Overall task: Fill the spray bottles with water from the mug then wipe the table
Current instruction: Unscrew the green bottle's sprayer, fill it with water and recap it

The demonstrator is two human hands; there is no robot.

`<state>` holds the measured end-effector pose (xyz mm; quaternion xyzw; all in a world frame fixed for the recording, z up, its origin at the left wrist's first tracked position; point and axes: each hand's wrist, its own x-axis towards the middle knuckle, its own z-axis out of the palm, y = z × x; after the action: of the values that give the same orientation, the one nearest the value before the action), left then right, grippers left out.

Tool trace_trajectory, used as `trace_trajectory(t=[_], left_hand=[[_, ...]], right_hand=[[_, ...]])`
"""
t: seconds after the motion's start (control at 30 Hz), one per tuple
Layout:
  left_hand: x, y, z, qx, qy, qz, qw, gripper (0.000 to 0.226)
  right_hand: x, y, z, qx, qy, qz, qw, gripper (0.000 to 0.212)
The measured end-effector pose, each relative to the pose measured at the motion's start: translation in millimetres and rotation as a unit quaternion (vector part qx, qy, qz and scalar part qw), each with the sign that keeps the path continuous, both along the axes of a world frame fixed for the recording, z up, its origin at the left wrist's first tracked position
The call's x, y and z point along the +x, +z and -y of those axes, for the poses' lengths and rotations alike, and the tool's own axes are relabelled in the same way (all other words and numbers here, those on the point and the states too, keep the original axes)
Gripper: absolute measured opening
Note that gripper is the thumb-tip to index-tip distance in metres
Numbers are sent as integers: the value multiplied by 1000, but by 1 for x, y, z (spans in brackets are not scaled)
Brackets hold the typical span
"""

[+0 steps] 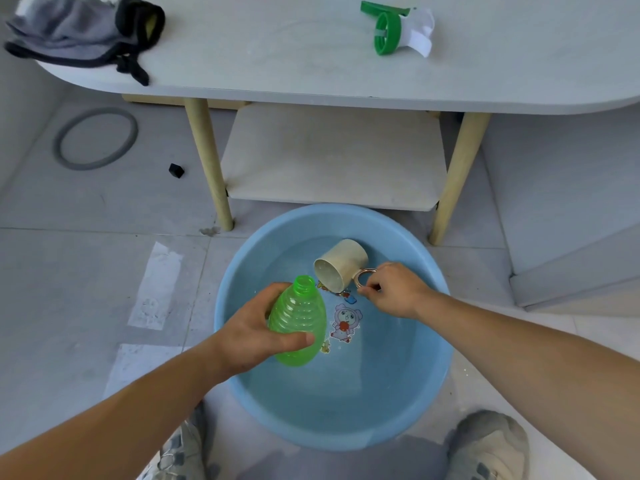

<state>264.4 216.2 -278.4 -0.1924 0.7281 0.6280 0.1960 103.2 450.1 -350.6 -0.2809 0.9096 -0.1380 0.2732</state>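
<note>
My left hand grips an uncapped green plastic bottle, tilted, its open neck toward the mug, over the left side of a blue basin holding water. My right hand pinches the metal ring handle of a beige mug. The mug lies tipped on its side in the basin, mouth facing the bottle, a short gap between them. A green-and-white spray head lies on the white table. A grey cloth with black trim sits at the table's left end.
The table has wooden legs and a lower shelf right behind the basin. A grey ring and a small black block lie on the tiled floor at left. My two shoes flank the basin's near rim.
</note>
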Motion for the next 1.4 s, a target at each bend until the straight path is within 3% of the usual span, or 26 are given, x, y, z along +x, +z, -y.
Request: trace_trajectory(t=[0.17, 0.4, 0.6, 0.77, 0.97, 1.4], left_hand=[[0, 2, 3, 3, 7, 4, 1000, 78], [2, 20, 1, 5, 11, -16, 1000, 74], [8, 43, -2, 25, 9, -28, 999, 80], [16, 66, -2, 32, -9, -39, 999, 63], [17, 89, -5, 34, -10, -81, 996, 66], [23, 112, -13, 47, -14, -132, 990, 67]], right_hand=[[4, 14, 0, -98, -152, 93, 979, 40], [10, 53, -11, -181, -188, 146, 954, 34], [15, 107, -14, -317, -253, 237, 883, 30], [27, 176, -13, -318, -208, 185, 906, 31], [49, 243, -19, -317, -174, 98, 927, 33], [79, 299, -30, -325, -137, -59, 934, 29]])
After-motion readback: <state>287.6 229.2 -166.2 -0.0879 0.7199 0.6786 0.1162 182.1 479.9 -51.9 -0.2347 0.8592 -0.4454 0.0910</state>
